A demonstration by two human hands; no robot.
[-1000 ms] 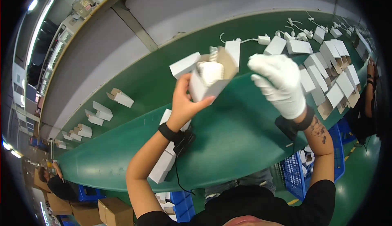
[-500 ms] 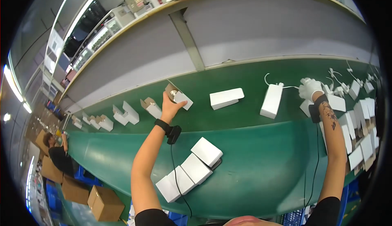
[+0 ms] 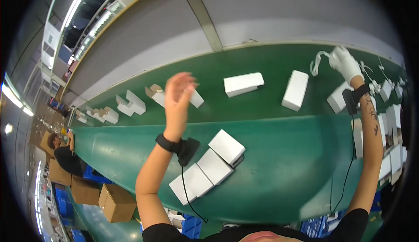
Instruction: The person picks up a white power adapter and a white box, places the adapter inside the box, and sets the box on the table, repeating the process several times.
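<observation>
My bare left hand (image 3: 178,91) is raised with its fingers apart, smeared a little by motion. It is empty and partly covers a small white box (image 3: 197,99) behind it. My right hand (image 3: 344,63), in a white glove, grips a white cable (image 3: 316,63), whose loop hangs beside the fingers. Left of that hand a white box (image 3: 295,90) lies on the green surface. Another closed white box (image 3: 242,84) lies between my hands. Just below my right hand is a further white box (image 3: 338,97), partly behind the wrist strap.
Open white boxes (image 3: 131,103) line the left. Several white boxes (image 3: 214,167) lie on the green belt (image 3: 279,167) before me. More boxes (image 3: 389,141) and white cabled parts (image 3: 374,84) crowd the right. A person (image 3: 64,152) works far left near cardboard boxes (image 3: 117,202).
My left hand has let go of the open white box and lifted. My right hand has moved up with the cable, which no longer reaches the white box on its left. The view has shifted.
</observation>
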